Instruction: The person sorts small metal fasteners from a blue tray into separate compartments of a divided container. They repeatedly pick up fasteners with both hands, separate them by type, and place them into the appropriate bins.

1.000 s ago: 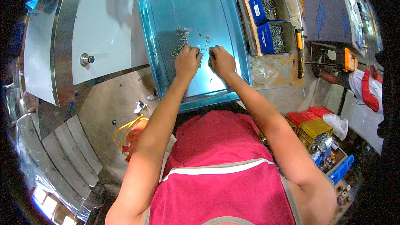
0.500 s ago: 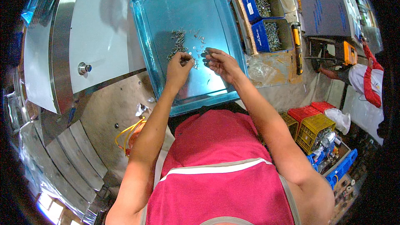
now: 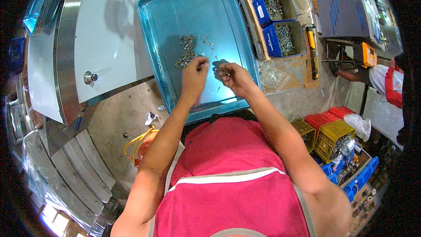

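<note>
Most of the small metal screws (image 3: 187,52) are lying in a loose heap on the floor of the blue tray (image 3: 163,26), toward its middle, with a few strays scattered to the right. Both hands are hovering just near of that heap. The left hand (image 3: 195,75) is pinching its fingertips together, apparently on a small piece, too tiny to tell. The right hand (image 3: 234,77) is also pinching something small between thumb and forefinger. Judging by the heap, much sorting is remaining. Three blue bins (image 3: 280,22) with similar fasteners are sitting to the far right, beside a yellow-handled tool (image 3: 312,52).
</note>
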Available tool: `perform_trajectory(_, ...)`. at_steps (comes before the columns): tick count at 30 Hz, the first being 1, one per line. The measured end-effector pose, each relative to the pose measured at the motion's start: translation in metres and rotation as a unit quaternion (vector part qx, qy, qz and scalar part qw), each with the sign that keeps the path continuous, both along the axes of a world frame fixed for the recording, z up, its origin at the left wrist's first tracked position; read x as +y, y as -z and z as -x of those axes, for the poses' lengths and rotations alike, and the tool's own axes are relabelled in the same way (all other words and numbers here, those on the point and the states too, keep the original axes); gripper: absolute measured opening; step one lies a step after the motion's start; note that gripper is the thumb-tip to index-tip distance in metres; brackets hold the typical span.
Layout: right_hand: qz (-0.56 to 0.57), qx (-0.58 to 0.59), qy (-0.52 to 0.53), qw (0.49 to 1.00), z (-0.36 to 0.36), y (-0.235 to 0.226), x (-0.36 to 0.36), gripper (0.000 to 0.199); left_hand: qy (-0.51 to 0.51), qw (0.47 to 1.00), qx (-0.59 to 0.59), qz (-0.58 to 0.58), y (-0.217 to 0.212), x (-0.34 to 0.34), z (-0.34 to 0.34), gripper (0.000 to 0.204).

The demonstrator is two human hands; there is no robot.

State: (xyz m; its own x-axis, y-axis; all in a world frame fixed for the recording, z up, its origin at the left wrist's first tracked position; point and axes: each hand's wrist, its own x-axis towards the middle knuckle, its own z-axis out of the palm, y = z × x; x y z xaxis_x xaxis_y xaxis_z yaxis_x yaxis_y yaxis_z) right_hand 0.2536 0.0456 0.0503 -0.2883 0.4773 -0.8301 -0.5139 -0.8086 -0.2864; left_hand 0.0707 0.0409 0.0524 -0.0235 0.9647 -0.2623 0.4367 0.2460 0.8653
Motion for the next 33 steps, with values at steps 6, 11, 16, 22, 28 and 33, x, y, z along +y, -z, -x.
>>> perform_trajectory(6,-0.379,-0.409,-0.163,0.814,-0.078,-0.117,0.062,0.021,-0.038,0.996,0.072,-0.038,0.035,0.028,0.036,0.023)
perform_trajectory(11,-0.481,-0.716,-0.138,0.486,-0.134,-0.127,0.18,0.027,0.111,0.962,0.233,-0.091,0.041,0.036,0.018,0.022)
perform_trajectory(16,-0.485,-0.744,-0.257,0.38,-0.15,-0.084,0.22,0.029,0.23,0.914,0.305,-0.134,0.058,0.051,0.002,0.018)
perform_trajectory(22,-0.555,-0.741,-0.089,0.369,-0.12,-0.082,0.153,0.02,0.221,0.91,0.297,-0.185,0.071,0.054,0.015,0.017)
perform_trajectory(28,-0.541,-0.565,-0.201,0.59,-0.026,-0.011,0.027,0.016,-0.018,0.988,-0.124,0.095,0.052,0.036,0.054,0.017)
perform_trajectory(33,-0.419,-0.543,-0.324,0.652,0.0,0.036,-0.015,0.024,0.082,0.991,-0.006,0.106,0.046,0.021,0.046,0.019)
